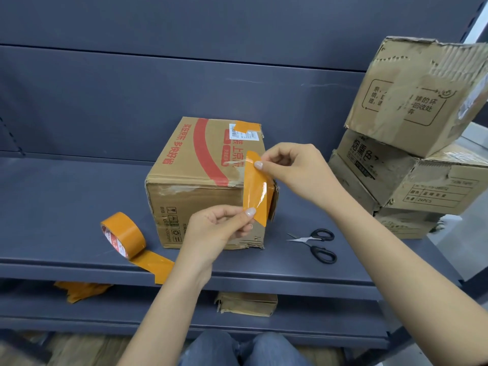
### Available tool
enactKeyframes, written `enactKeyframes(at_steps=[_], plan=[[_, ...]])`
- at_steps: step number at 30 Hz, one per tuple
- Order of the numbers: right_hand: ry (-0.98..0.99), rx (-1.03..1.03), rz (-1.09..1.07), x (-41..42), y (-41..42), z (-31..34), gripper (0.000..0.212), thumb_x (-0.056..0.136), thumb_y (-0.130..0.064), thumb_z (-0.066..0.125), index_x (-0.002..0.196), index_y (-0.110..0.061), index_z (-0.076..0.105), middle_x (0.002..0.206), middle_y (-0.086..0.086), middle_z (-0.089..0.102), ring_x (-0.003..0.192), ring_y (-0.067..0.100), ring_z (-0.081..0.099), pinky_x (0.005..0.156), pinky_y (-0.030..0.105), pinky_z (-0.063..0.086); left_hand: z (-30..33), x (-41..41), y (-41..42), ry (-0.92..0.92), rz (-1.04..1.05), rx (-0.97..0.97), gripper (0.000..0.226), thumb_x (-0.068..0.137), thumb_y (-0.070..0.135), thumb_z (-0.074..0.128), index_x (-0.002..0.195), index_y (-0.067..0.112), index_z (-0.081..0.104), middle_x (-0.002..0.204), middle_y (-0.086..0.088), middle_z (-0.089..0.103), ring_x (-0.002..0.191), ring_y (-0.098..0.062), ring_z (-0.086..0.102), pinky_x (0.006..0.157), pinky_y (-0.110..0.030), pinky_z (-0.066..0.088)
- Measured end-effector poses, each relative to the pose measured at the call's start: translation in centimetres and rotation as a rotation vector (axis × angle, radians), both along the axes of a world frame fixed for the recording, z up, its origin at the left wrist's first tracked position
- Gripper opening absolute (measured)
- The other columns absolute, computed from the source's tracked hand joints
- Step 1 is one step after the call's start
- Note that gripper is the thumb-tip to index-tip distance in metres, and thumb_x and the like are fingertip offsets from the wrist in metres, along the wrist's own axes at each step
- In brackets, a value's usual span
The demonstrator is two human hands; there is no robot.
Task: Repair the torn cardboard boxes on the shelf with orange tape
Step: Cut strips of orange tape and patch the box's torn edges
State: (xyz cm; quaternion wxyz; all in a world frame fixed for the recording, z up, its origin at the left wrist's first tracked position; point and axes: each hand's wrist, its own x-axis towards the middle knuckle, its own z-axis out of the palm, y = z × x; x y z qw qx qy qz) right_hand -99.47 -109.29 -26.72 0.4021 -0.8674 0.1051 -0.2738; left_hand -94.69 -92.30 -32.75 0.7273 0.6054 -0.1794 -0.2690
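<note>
Now tape strip (pixel 257 187) between both hands' fingers (pixel 250 212).

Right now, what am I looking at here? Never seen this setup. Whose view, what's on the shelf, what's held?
There is no robot: a person works with bare hands, and the one picture comes from a camera on their head, looking forward and down. The left hand pinches the lower end of a cut strip of orange tape, and the right hand pinches its upper end, keeping it stretched by the right front corner of the box. That box sits on a dark shelf and already wears an orange patch on top. A tape roll stands to its left, scissors lie open to its right, and more worn boxes are stacked further right.
</note>
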Motion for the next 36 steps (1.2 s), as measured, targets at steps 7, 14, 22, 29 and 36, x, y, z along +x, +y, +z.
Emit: enactKeyframes(at_steps=[7,14,22,29,36], plan=[[0.137,-0.048,-0.110,3.2,-1.0,-0.7,0.014,0.086,-0.035,0.072,0.079,-0.023,0.072,0.084,-0.008,0.071,0.083,0.009,0.065,0.081,0.035,0.056,1.4,1.1,-0.8,0.049,0.035,-0.011,0.009,0.078,0.013,0.076,0.082,0.005,0.074,0.069,-0.003,0.070,0.063,-0.008,0.063,0.063,-0.017,0.054],[0.134,-0.148,-0.190,3.8,-1.2,-1.9,0.017,0.084,-0.042,0.073,0.085,-0.025,0.077,0.093,-0.010,0.073,0.087,0.008,0.065,0.078,0.034,0.056,1.2,1.6,-0.8,0.092,0.035,-0.011,0.006,0.080,0.011,0.074,0.081,0.006,0.072,0.067,-0.002,0.069,0.060,-0.007,0.063,0.064,-0.018,0.056],[0.101,-0.297,-0.202,3.9,-1.1,-2.6,0.022,0.086,-0.040,0.070,0.097,-0.023,0.078,0.082,-0.017,0.060,0.081,0.005,0.054,0.066,0.019,0.043,0.4,1.7,-0.8,0.102,0.043,0.015,0.004,0.080,0.012,0.074,0.080,0.008,0.073,0.067,-0.001,0.071,0.058,-0.004,0.063,0.062,-0.017,0.055],[0.141,-0.375,-0.217,3.6,-1.2,-1.8,0.050,0.085,-0.043,0.071,0.129,-0.022,0.062,0.094,-0.009,0.066,0.089,0.008,0.057,0.078,0.027,0.049,-0.2,1.6,-0.9,0.102,0.068,0.038,0.004,0.079,0.012,0.076,0.081,0.010,0.074,0.071,-0.002,0.073,0.060,-0.005,0.064,0.067,-0.020,0.058],[-0.049,-0.412,0.122,2.6,-1.1,-3.1,0.014,0.091,-0.019,0.067,0.098,-0.013,0.078,0.100,-0.005,0.074,0.101,0.005,0.063,0.087,0.017,0.048,-0.2,1.5,-1.0,0.089,0.088,0.044,0.005,0.080,0.014,0.075,0.085,0.011,0.074,0.070,0.000,0.073,0.060,-0.004,0.064,0.060,-0.015,0.053]])
